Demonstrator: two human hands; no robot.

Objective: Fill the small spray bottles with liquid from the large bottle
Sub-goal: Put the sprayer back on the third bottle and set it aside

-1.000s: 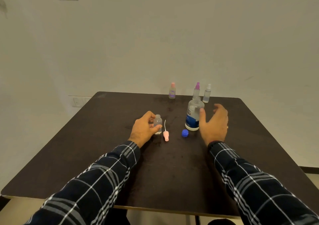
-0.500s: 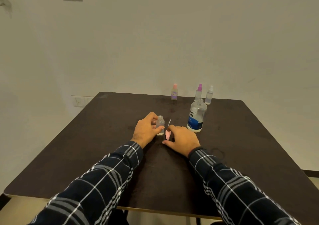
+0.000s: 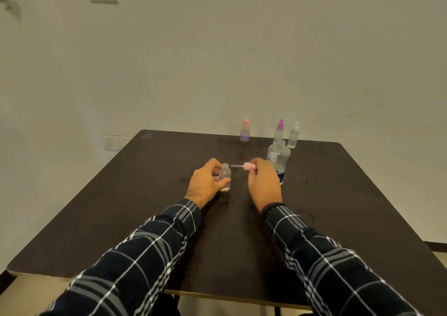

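Observation:
My left hand (image 3: 205,185) grips a small clear bottle (image 3: 225,177) that stands uncapped on the dark table (image 3: 145,219). Just right of it, my right hand (image 3: 262,182) pinches a pink spray cap (image 3: 248,166) lifted off the table, its thin tube pointing left toward the bottle's neck. The large clear bottle (image 3: 279,157) with a blue label stands open behind my right hand, which partly hides it. The blue cap is hidden.
Three small capped spray bottles stand along the table's far edge: one with a pink top (image 3: 244,131), one with a purple top (image 3: 279,130), one with a white top (image 3: 294,135). A pale wall rises behind the table.
My right hand left the large bottle, came down on the pink spray cap on the table, picked it up and raised it beside the small bottle. My left hand kept its hold.

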